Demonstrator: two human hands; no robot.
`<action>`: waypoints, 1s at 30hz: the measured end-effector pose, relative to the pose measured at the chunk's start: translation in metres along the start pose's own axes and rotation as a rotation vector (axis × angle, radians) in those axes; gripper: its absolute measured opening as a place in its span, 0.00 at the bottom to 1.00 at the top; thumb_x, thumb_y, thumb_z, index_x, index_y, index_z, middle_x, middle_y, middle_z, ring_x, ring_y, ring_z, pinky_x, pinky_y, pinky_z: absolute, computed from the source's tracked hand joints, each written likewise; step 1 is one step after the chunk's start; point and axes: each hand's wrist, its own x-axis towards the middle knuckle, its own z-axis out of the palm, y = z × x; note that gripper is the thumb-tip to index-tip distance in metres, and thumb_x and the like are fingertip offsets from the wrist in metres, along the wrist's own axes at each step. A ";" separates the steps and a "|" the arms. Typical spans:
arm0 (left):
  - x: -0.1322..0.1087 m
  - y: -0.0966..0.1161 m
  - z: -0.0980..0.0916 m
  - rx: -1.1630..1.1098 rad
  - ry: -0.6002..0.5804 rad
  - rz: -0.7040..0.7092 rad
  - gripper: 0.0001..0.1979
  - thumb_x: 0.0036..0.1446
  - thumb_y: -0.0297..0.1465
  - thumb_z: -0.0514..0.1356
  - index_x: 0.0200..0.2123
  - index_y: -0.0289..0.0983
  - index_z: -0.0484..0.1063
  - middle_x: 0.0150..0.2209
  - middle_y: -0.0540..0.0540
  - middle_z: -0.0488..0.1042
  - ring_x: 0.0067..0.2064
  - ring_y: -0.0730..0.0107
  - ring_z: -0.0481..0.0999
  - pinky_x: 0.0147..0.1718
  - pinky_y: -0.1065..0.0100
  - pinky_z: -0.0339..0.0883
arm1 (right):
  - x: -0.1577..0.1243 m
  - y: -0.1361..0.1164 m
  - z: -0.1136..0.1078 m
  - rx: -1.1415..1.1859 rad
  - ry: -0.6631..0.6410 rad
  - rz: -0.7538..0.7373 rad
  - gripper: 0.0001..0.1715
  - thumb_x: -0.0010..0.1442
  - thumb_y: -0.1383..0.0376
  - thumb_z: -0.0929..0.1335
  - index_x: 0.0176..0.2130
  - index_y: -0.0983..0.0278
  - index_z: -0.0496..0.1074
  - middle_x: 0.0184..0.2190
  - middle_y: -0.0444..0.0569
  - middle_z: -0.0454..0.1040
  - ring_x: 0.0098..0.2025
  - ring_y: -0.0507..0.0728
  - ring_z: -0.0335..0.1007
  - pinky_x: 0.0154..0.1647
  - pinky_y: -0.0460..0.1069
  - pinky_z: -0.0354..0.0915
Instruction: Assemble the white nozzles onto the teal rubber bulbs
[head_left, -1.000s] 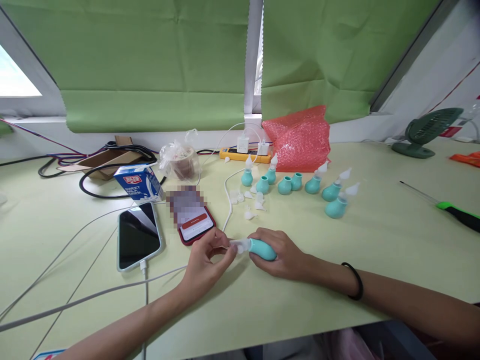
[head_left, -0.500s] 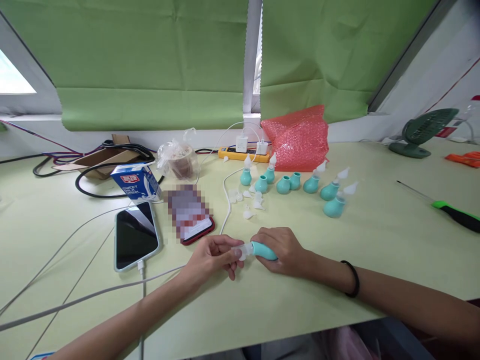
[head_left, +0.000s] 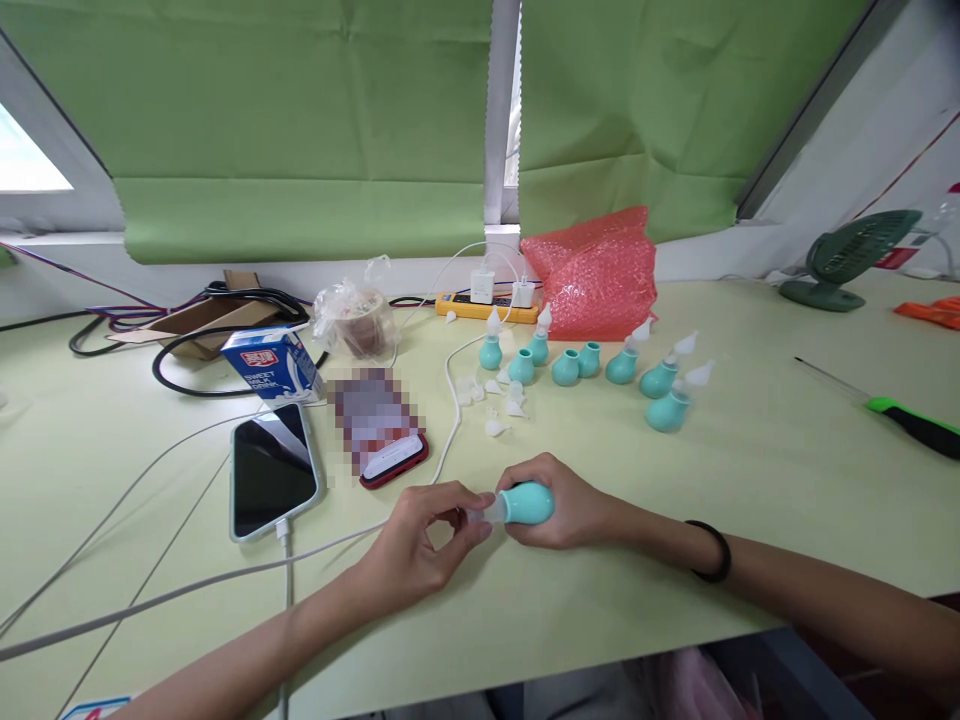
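Observation:
My right hand [head_left: 576, 503] is wrapped around a teal squeeze bulb [head_left: 529, 503], which lies sideways with its neck to the left. At that neck is a clear plastic nozzle piece [head_left: 495, 509], pinched between the thumb and fingers of my left hand [head_left: 420, 540]. The nozzle's far end is partly hidden by those fingers. Beyond my hands stand more teal bulbs, some with clear pointed tips such as this bulb [head_left: 667, 411], others with bare necks such as this open bulb [head_left: 565, 368]. Several loose clear nozzle parts [head_left: 514, 400] lie in front of them.
To the left are a charging phone [head_left: 274, 472], a red-cased phone [head_left: 394, 455] and a blue milk carton [head_left: 271, 362], with cables across the table. A yellow power strip [head_left: 457, 306] and red bubble-wrap bag [head_left: 592, 275] sit behind. A screwdriver [head_left: 900, 415] and fan [head_left: 851, 255] are at right.
My left hand has shifted its grip on the clear nozzle piece, its fingers now arched over the top. My right hand has turned the bulb so more of its round body shows.

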 end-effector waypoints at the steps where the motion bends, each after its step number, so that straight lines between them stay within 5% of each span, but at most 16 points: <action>1: 0.000 0.001 0.000 0.032 -0.010 0.058 0.06 0.51 0.28 0.55 0.32 0.32 0.70 0.28 0.44 0.73 0.29 0.70 0.70 0.26 0.71 0.64 | 0.001 -0.001 -0.002 0.036 -0.049 0.029 0.07 0.40 0.72 0.65 0.27 0.68 0.67 0.20 0.41 0.64 0.22 0.47 0.58 0.22 0.41 0.56; 12: -0.004 0.001 0.002 0.229 -0.086 0.343 0.10 0.53 0.24 0.51 0.37 0.33 0.69 0.28 0.41 0.70 0.29 0.71 0.67 0.25 0.70 0.62 | 0.003 -0.009 -0.013 0.058 -0.251 0.090 0.06 0.40 0.70 0.67 0.26 0.68 0.68 0.21 0.39 0.62 0.24 0.47 0.57 0.25 0.41 0.56; 17: -0.001 0.000 0.001 0.029 0.001 0.141 0.12 0.48 0.29 0.59 0.38 0.33 0.68 0.29 0.45 0.70 0.28 0.72 0.68 0.26 0.71 0.64 | 0.001 -0.009 -0.002 0.248 -0.119 0.157 0.14 0.40 0.65 0.69 0.30 0.69 0.67 0.23 0.41 0.62 0.26 0.49 0.58 0.26 0.42 0.57; 22: 0.005 -0.002 -0.002 -0.192 0.027 0.009 0.09 0.49 0.30 0.59 0.35 0.33 0.69 0.30 0.46 0.69 0.32 0.71 0.68 0.30 0.70 0.65 | -0.004 -0.015 0.001 0.326 -0.080 -0.042 0.19 0.49 0.62 0.66 0.41 0.66 0.62 0.35 0.47 0.66 0.36 0.52 0.62 0.35 0.46 0.60; 26: 0.005 -0.003 -0.004 0.037 0.167 0.170 0.06 0.50 0.28 0.57 0.34 0.35 0.68 0.35 0.44 0.67 0.39 0.66 0.67 0.38 0.65 0.62 | 0.002 0.001 -0.015 -0.056 0.213 -0.209 0.19 0.55 0.60 0.61 0.46 0.65 0.59 0.42 0.53 0.64 0.41 0.55 0.61 0.41 0.51 0.61; 30: 0.002 -0.002 -0.003 0.119 0.049 0.214 0.08 0.55 0.26 0.52 0.40 0.36 0.64 0.40 0.42 0.68 0.45 0.64 0.64 0.44 0.63 0.58 | 0.017 0.038 -0.031 -0.553 0.531 -0.056 0.17 0.55 0.61 0.62 0.44 0.65 0.62 0.41 0.55 0.65 0.45 0.60 0.59 0.44 0.56 0.59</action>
